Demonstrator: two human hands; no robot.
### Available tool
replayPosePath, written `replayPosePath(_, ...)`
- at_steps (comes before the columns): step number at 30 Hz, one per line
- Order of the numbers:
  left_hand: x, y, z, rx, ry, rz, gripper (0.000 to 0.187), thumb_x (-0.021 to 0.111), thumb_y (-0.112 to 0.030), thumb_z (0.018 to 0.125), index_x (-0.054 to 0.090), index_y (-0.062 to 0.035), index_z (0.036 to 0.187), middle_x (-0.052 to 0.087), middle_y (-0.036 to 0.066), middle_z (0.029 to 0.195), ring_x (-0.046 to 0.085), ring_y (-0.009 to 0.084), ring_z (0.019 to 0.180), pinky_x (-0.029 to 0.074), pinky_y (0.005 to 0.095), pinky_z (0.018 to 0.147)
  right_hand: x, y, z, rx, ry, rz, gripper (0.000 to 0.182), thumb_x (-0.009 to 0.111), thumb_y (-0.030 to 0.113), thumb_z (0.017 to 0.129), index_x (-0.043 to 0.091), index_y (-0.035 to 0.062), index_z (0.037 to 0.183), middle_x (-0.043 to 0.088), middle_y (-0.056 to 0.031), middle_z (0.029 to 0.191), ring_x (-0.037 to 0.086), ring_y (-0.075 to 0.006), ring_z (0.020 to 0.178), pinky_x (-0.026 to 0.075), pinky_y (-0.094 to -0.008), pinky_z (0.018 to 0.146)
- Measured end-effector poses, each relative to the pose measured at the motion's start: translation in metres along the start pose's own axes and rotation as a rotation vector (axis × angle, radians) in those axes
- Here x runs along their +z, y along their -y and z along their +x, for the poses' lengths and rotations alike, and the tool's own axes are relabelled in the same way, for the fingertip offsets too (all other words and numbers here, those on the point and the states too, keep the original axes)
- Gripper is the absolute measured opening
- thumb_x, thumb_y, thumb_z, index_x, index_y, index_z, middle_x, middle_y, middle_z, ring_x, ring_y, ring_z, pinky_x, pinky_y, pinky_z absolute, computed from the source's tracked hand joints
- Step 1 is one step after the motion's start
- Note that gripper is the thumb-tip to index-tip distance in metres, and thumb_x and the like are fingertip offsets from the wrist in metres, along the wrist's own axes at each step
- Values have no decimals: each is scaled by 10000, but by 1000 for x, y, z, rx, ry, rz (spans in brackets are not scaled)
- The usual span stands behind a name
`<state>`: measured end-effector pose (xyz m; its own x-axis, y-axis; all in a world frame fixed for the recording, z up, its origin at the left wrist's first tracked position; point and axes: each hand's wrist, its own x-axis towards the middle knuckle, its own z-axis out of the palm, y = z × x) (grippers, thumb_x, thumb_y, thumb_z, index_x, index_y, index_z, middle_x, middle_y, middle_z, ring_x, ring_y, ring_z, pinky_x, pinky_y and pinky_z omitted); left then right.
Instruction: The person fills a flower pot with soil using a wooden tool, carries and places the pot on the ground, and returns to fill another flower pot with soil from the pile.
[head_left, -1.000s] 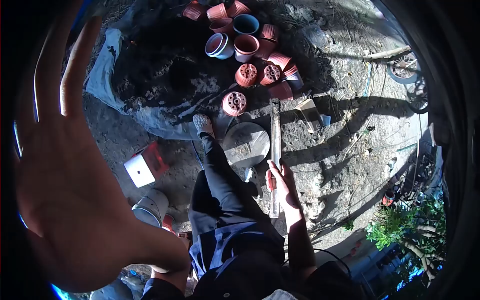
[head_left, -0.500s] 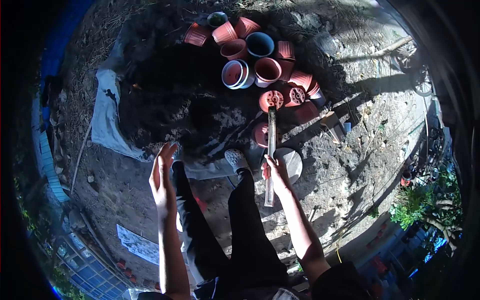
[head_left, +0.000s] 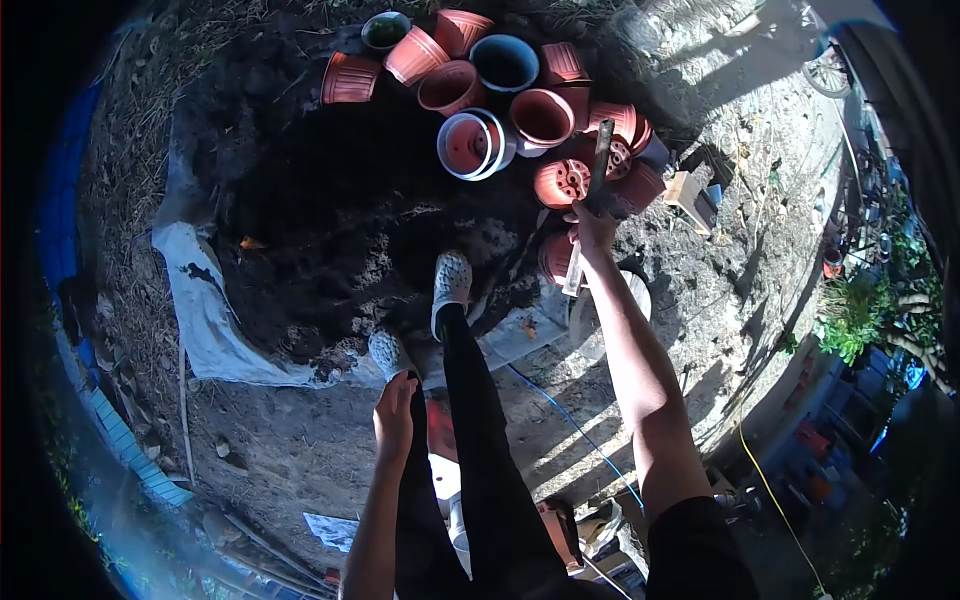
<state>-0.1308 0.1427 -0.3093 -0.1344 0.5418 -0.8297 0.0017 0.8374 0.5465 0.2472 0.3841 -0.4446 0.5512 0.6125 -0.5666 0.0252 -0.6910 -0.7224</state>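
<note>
At two o'clock from the view's centre, the person's right hand (head_left: 593,228) was closed around a narrow bar (head_left: 601,160), whose dark upper end pointed toward twelve and whose pale lower end pointed toward seven. An overturned red pot (head_left: 562,184) lay just beside the bar, at ten o'clock from that hand; whether they touched could not be told. The left hand (head_left: 393,410), at seven o'clock from the centre, was loosely half-open, fingers together and slightly bent, with nothing visible in its hold, near a pale, perforated shoe (head_left: 386,354).

Toward twelve stood an upright blue pot (head_left: 504,62) among red ones. A round slab (head_left: 630,305) lay below the right hand, at five o'clock. Dark soil (head_left: 300,190) spread at ten, edged by a pale sheet (head_left: 205,315) at nine.
</note>
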Motion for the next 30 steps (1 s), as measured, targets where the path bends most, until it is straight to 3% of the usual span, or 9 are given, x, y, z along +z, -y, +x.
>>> replayPosePath(5, -14, 2, 47, -40, -90, 68, 456, 530, -320, 1077, 572, 35, 1359, 691, 208, 1201, 649, 273, 1173, 476, 384, 1044, 57, -4, 91, 87, -146, -88, 298, 786, 284, 866, 713, 41, 1021, 762, -95, 744, 647, -137, 486, 476, -268, 414)
replayPosePath(8, -21, 2, 83, -52, -138, 132, 444, 524, -332, 1079, 580, 10, 1358, 698, 204, 1182, 656, 274, 1157, 476, 389, 1037, 95, -31, 152, 69, -260, -148, 362, 825, 382, 828, 739, 38, 904, 761, -57, 725, 645, -157, 460, 497, -283, 420)
replayPosePath(11, -16, 2, 108, -48, -173, 189, 510, 503, -444, 1064, 573, -52, 1382, 712, 150, 1196, 670, 250, 1132, 472, 404, 974, 128, -36, 187, 208, -360, -155, 399, 819, 405, 827, 731, 20, 886, 755, -63, 725, 645, -160, 460, 494, -295, 408)
replayPosePath(15, -3, 7, 130, -8, -98, 176, 430, 525, -337, 1076, 572, -24, 1367, 699, 173, 1183, 663, 268, 1126, 474, 396, 1021, 148, -73, 239, 354, -237, 253, 364, 812, 277, 826, 669, -56, 798, 684, -115, 671, 581, -156, 431, 426, -293, 371)
replayPosePath(17, -3, 13, 136, -30, -112, 185, 434, 521, -341, 1077, 572, -18, 1361, 696, 169, 1181, 662, 262, 1125, 476, 389, 1021, 146, -57, 229, 403, -262, 266, 166, 707, 89, 798, 630, -52, 837, 671, -137, 678, 547, -158, 428, 393, -289, 370)
replayPosePath(19, -4, 11, 137, -34, -113, 186, 431, 522, -340, 1077, 574, -18, 1359, 695, 169, 1182, 661, 259, 1125, 476, 384, 1018, 138, -61, 217, 323, -250, 401, 125, 668, 67, 799, 612, -38, 837, 668, -134, 680, 525, -154, 434, 391, -294, 383)
replayPosePath(23, -15, 13, 126, -51, -74, 134, 375, 533, -262, 1080, 571, 8, 1338, 694, 182, 1195, 647, 252, 1168, 454, 349, 1047, 107, -52, 158, 228, -183, 520, 96, 589, 99, 867, 600, 9, 838, 682, -129, 703, 498, -154, 451, 400, -294, 430)
replayPosePath(27, -43, 6, 109, 22, 19, 172, 368, 543, -254, 1076, 574, 4, 1337, 695, 177, 1205, 651, 247, 1166, 465, 352, 1034, 81, -35, 34, 60, -202, 440, 245, 654, 268, 953, 598, 38, 888, 565, -13, 602, 476, -90, 425, 391, -265, 429)
replayPosePath(30, -74, 10, 108, 125, 70, 149, 363, 546, -246, 1076, 576, 9, 1332, 698, 172, 1210, 657, 235, 1161, 469, 363, 1036, 77, -45, -73, 62, -162, 440, 129, 637, 190, 932, 591, 70, 917, 501, 7, 573, 482, -94, 424, 377, -270, 419)
